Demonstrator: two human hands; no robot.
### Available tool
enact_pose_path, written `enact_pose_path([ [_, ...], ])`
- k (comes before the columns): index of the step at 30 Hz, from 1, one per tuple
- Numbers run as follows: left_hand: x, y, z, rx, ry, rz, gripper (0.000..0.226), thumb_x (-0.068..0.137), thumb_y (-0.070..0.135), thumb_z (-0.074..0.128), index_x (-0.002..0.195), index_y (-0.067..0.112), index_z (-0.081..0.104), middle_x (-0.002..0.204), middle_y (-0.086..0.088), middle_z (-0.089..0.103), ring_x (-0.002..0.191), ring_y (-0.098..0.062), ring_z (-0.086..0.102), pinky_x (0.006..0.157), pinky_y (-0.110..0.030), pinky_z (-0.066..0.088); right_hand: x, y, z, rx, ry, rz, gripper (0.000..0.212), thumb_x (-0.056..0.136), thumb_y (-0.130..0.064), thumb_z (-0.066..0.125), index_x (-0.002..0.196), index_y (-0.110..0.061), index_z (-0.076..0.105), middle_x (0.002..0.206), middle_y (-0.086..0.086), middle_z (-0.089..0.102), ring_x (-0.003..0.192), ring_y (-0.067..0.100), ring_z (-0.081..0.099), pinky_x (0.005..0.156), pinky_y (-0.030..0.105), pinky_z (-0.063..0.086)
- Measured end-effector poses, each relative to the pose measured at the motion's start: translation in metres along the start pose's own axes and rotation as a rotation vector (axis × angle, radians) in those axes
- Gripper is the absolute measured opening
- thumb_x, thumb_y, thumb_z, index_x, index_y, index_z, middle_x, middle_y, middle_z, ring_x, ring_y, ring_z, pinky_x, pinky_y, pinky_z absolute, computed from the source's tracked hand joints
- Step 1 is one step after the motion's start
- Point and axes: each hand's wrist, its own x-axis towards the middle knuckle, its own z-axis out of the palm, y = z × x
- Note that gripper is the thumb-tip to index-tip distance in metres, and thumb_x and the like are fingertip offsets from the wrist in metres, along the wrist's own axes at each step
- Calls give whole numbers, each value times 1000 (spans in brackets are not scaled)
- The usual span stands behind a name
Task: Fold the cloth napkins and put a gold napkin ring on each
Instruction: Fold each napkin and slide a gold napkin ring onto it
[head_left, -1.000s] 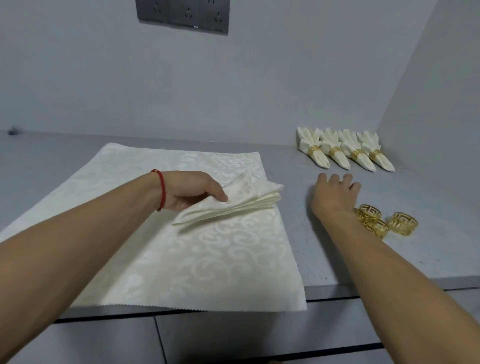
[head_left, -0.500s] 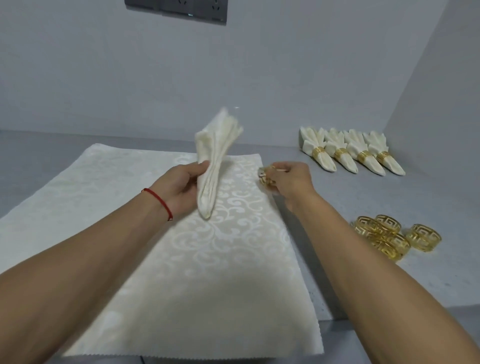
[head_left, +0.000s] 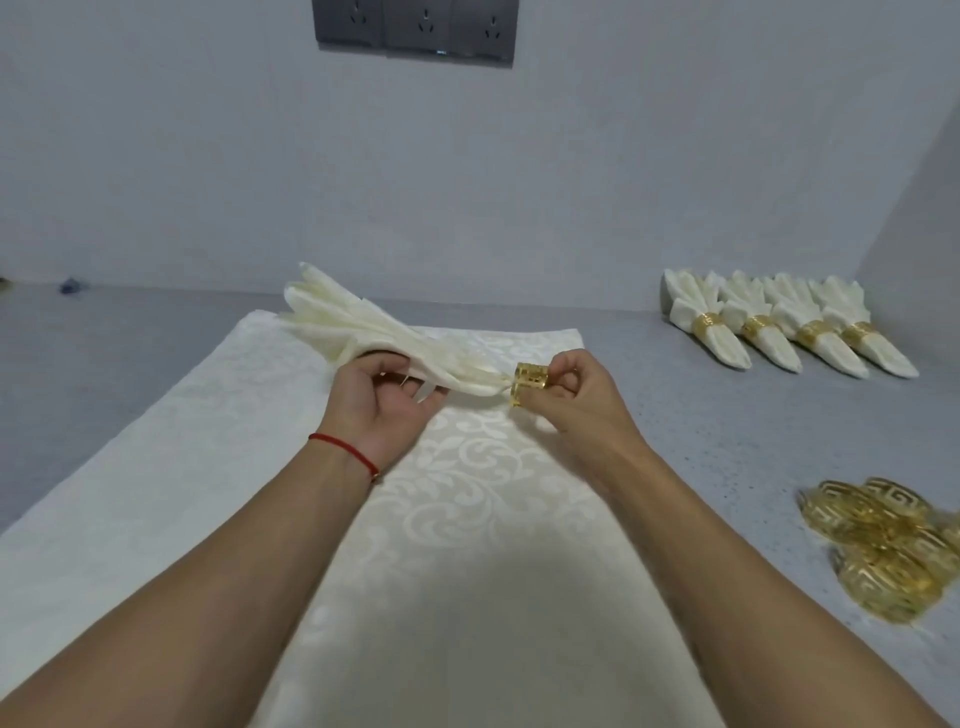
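Note:
My left hand (head_left: 376, 402) grips a folded cream napkin (head_left: 358, 325) lifted over the table, its fanned end pointing up and left, its narrow tip pointing right. My right hand (head_left: 571, 400) pinches a gold napkin ring (head_left: 530, 383) right at that tip; the tip meets the ring's mouth. Below them a flat cream patterned cloth (head_left: 441, 519) is spread on the grey table (head_left: 727, 441). Several finished napkins with gold rings (head_left: 779, 325) lie in a row at the back right. A heap of loose gold rings (head_left: 883, 545) sits at the right edge.
A grey wall rises behind the table, with a dark socket panel (head_left: 415, 28) high up. A second wall closes the right side behind the finished napkins. A small dark object (head_left: 72, 286) lies at the far left by the wall.
The napkin has swung from upright to nearly level, tip toward the right. My right hand has brought the ring up to the tip. The view has shifted slightly.

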Motion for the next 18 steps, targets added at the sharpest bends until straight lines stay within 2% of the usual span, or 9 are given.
enact_pose_path([
  [1,0,1,0,-7,6,9,25,76,-9,43,82,8,60,121,-17,68,120,-39,63,107,-59,44,0,0,-1,-13,-8,-4,36,86,6,73,103,-16,50,69,-15,62,63,6,55,71,32,48],
  [3,-1,1,0,-18,3,13,28,70,-9,45,87,8,60,124,-16,68,120,-39,63,106,-59,44,-2,-1,-3,-8,-55,-23,43,85,11,71,113,-15,50,90,-8,70,73,4,63,72,27,51],
  [5,-2,-1,1,11,-16,-7,32,71,-7,46,95,7,61,126,-17,67,119,-39,64,107,-59,44,-5,-3,-1,-17,-118,-52,49,84,14,71,120,-11,50,107,1,70,88,8,66,76,25,55],
  [7,-3,-7,1,95,-33,-41,31,75,-7,46,100,6,59,127,-20,67,118,-38,65,107,-59,43,-8,-2,6,-72,-135,-126,50,81,10,76,120,-10,52,116,5,70,101,16,67,85,30,56],
  [10,-6,-16,6,224,-80,-68,35,80,-8,43,110,3,56,125,-25,65,117,-37,65,108,-55,45,-10,-1,14,-236,-122,-290,47,77,-5,85,112,-16,56,113,-3,71,107,17,68,97,33,54],
  [13,-11,-22,14,392,-93,-58,26,84,-12,41,97,-1,61,106,-21,66,100,-32,66,105,-45,50,-16,-5,17,-429,-98,-398,40,80,-14,85,106,-22,57,105,-12,68,102,8,69,89,27,53],
  [14,-13,-24,16,450,-102,-57,29,84,-13,42,101,-2,63,110,-22,67,102,-32,65,106,-45,49,-18,-7,17,-458,-91,-425,39,81,-15,85,106,-24,56,105,-13,67,101,6,69,86,28,54],
  [16,-16,-26,17,500,-139,-83,40,85,-14,46,121,-8,60,127,-25,64,118,-34,62,111,-48,45,-20,-9,18,-498,-82,-470,39,81,-16,84,106,-26,56,105,-14,66,100,6,68,83,29,54],
  [18,-17,-24,15,430,-164,-69,54,83,-18,48,136,-10,52,138,-29,56,130,-38,56,113,-55,41,-20,-10,17,-525,-75,-484,39,81,-19,85,105,-27,56,104,-16,65,100,6,67,82,28,53],
])
